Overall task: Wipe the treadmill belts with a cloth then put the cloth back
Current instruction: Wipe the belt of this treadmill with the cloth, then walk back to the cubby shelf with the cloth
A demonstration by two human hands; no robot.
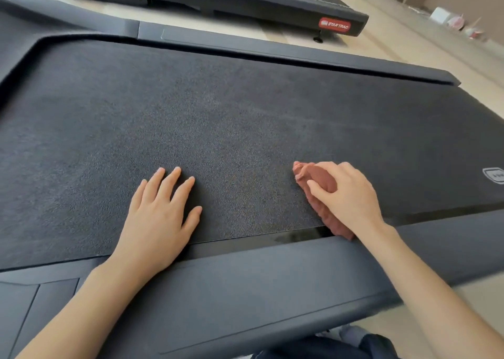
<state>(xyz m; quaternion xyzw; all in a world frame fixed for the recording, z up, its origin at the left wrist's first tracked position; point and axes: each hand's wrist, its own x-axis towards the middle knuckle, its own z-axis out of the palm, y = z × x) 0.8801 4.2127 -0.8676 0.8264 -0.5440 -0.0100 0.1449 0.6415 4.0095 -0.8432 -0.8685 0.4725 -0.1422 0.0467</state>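
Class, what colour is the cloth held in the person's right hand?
Reddish brown cloth, bunched under the right hand on the belt; the head view shows it.

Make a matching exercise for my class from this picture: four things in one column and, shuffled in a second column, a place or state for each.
Column one
1. left hand
2. right hand
3. cloth
4. second treadmill

Column two
A. reddish-brown, bunched on the belt
B. farther back, with a red label on its end
C. flat on the belt, fingers spread
D. curled round the cloth

Pairs: 1-C, 2-D, 3-A, 4-B
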